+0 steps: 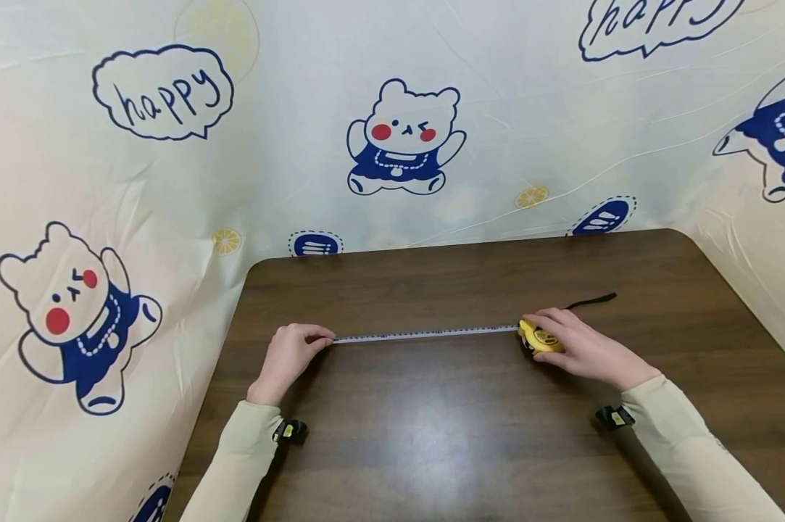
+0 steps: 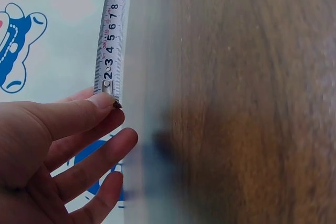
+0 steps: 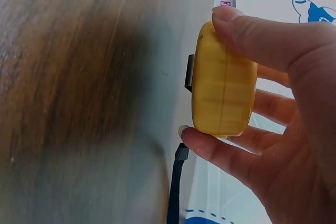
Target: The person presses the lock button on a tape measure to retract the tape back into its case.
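A yellow tape measure (image 1: 541, 338) is held by my right hand (image 1: 581, 346), thumb and fingers around its case in the right wrist view. Its white blade (image 1: 425, 334) runs out straight to the left, above the table. At the blade's end, my left hand (image 1: 294, 355) pinches the metal tip between thumb and index finger. In the left wrist view, the numbers on the blade climb from the thumb (image 2: 102, 99) upward; the other fingers are spread loosely. From the case hangs a black wrist strap (image 3: 177, 187), and a black clip (image 3: 190, 73) sits on its side.
The brown wooden table (image 1: 418, 435) has rounded back corners. A pale cloth (image 1: 288, 145) printed with bears and "happy" bubbles hangs behind it and at both sides. Small black devices (image 1: 291, 432) are worn at both wrists, over light sleeves.
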